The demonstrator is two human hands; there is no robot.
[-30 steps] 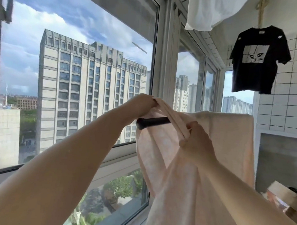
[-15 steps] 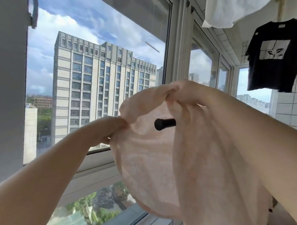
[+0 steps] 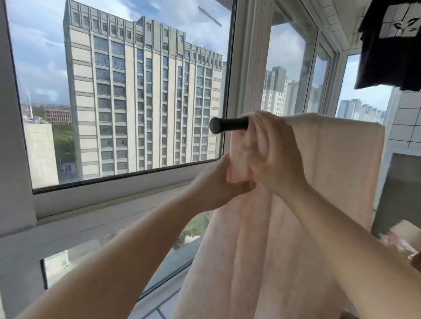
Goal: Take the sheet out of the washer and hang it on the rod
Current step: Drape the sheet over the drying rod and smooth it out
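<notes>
Sheet point(image 3: 337, 158) hangs draped over the rod point(image 3: 229, 124), near its capped end. Your right hand point(image 3: 272, 154) presses a bunched edge below the rod; your left hand point(image 3: 217, 183) pinches the same fold from underneath. Draw that edge down and sideways evenly, clear of the rod's end. Cloth: pale peach, soft, limp, creased. Rod: black, smooth, round.

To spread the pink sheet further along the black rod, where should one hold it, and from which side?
Probably the bunched edge just below the rod near its free end, from the near side. There the sheet is gathered into folds, and both the left hand and right hand already pinch it.
</notes>
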